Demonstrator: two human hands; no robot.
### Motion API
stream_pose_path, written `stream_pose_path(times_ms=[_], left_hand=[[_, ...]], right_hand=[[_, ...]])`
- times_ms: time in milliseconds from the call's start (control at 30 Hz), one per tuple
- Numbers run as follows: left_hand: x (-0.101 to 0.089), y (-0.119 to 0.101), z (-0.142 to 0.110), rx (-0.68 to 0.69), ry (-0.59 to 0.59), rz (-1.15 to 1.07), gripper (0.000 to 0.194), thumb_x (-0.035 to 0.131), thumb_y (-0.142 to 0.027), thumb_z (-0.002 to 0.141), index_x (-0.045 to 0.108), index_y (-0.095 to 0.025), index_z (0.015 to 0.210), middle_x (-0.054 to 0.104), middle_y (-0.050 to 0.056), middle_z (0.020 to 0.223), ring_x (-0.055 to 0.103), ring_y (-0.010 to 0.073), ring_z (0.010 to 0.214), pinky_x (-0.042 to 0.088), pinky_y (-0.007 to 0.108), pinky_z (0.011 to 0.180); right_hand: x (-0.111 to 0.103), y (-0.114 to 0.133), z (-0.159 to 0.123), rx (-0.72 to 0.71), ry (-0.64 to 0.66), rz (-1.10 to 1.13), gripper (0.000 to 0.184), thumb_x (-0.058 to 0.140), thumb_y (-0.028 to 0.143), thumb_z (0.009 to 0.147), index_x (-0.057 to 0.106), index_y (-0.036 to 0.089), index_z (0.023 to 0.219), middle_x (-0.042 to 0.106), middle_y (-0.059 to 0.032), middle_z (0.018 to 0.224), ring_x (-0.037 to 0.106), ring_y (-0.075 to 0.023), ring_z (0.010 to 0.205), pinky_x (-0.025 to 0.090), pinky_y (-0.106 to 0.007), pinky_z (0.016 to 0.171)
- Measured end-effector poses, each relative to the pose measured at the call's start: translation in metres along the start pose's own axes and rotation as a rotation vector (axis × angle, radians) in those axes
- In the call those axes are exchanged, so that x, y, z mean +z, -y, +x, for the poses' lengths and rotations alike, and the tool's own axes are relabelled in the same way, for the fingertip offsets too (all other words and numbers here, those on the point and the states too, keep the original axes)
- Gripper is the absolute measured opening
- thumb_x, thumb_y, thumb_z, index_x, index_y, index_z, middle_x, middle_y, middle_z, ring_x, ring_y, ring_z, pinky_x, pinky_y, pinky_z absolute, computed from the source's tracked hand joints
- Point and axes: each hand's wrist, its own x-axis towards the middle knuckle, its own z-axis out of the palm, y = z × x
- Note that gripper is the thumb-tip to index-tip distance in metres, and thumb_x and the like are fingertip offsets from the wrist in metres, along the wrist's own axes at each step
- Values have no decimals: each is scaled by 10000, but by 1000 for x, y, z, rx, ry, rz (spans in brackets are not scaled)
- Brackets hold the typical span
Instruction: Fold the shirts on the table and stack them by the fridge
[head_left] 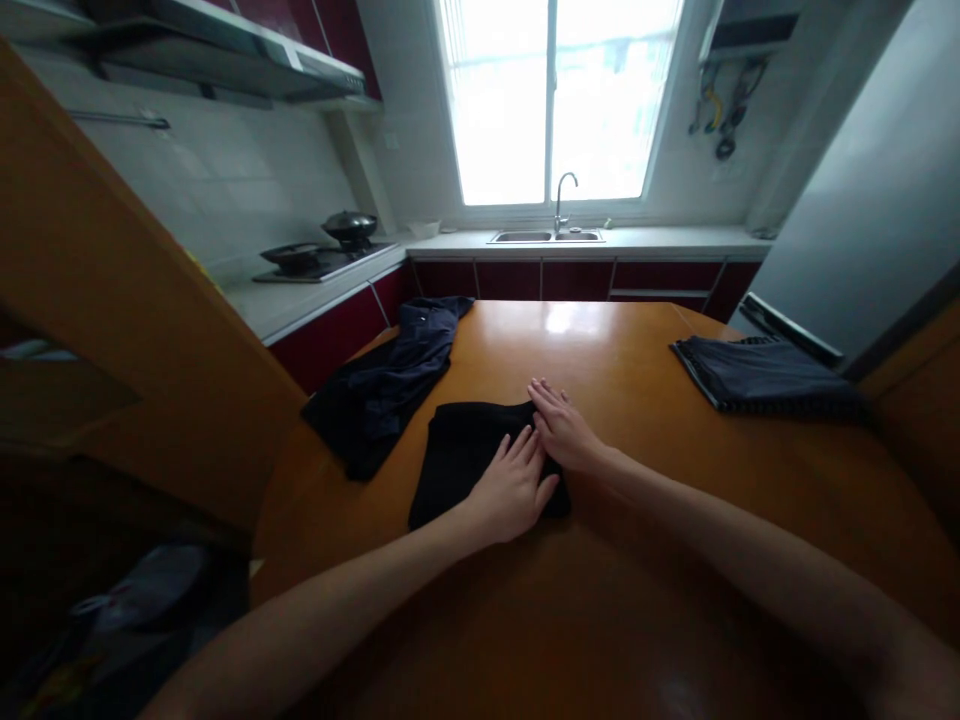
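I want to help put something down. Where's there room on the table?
The table is bare in its far middle, between the dark clothing and the folded gray cloth. Another bare patch lies between that gray cloth and the right arm. It's crowded at the left, where the black cloth lies close by the dark clothing.
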Motion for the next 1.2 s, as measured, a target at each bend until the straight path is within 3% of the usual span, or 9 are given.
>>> stream_pose_path(times_ms=[133,233,300,433,567,667,833,1033,1200], left_hand=[[18,-1,-9,-17,-6,66,630,330,-422,1045,305,-33,1541,283,218,1616,185,292,1533,186,497,1235],[20,0,-10,-28,-3,65,632,323,-435,1045,332,-27,1528,300,221,1609,188,297,1532,167,485,1240],[19,-1,-10,-44,-1,47,632,325,-437,1045,333,-31,1530,289,219,1614,177,301,1534,155,489,1241],[8,6,-8,-73,60,-71,631,298,-491,1055,333,-103,1551,284,174,1626,187,284,1534,188,499,1227],[-10,52,-4,-167,32,-51,557,284,-469,1060,384,-199,1537,309,105,1632,197,275,1532,150,534,1221],[-19,102,-6,-395,14,42,605,373,-483,1024,350,-188,1553,275,143,1640,150,350,1534,103,607,1197],[-30,153,-14,-500,36,-74,720,445,-545,961,350,-123,1537,387,187,1575,348,311,1467,263,412,1183],[-66,164,-25,-807,54,-368,381,551,-447,920,674,-110,1046,722,175,1054,705,294,965,538,345,814],[-77,161,-33,-893,89,-643,299,715,-366,831,653,-120,989,707,71,776,677,179,675,534,258,614]], right_hand=[[9,-16,12,5,254,-90,547,313,369,1037,410,156,1532,265,-121,1643,67,-269,1548,74,-590,1216],[10,-22,13,-12,303,-99,590,312,442,1039,394,143,1541,246,-124,1649,32,-268,1549,49,-555,1226],[10,-27,13,-20,260,-59,597,327,439,1033,366,152,1555,229,-121,1654,71,-255,1548,73,-536,1231],[12,-38,11,87,-38,58,577,303,367,1028,368,122,1547,339,-155,1612,282,-225,1504,219,-462,1221],[13,-44,8,184,-118,39,531,374,360,1007,510,92,1445,522,-186,1485,437,-263,1418,302,-438,1188],[14,-43,7,183,-110,-5,463,400,358,1000,618,119,1331,602,-171,1401,488,-280,1371,332,-442,1167],[13,-40,7,174,-146,44,403,407,347,993,698,161,1201,672,-144,1296,552,-270,1288,381,-426,1127],[-5,-26,-1,333,-194,144,400,468,280,960,662,89,1252,692,-182,1229,655,-256,1116,494,-373,995],[-25,-2,-12,558,112,320,317,594,244,925,660,76,1186,743,-127,843,710,-217,708,594,-331,649]])
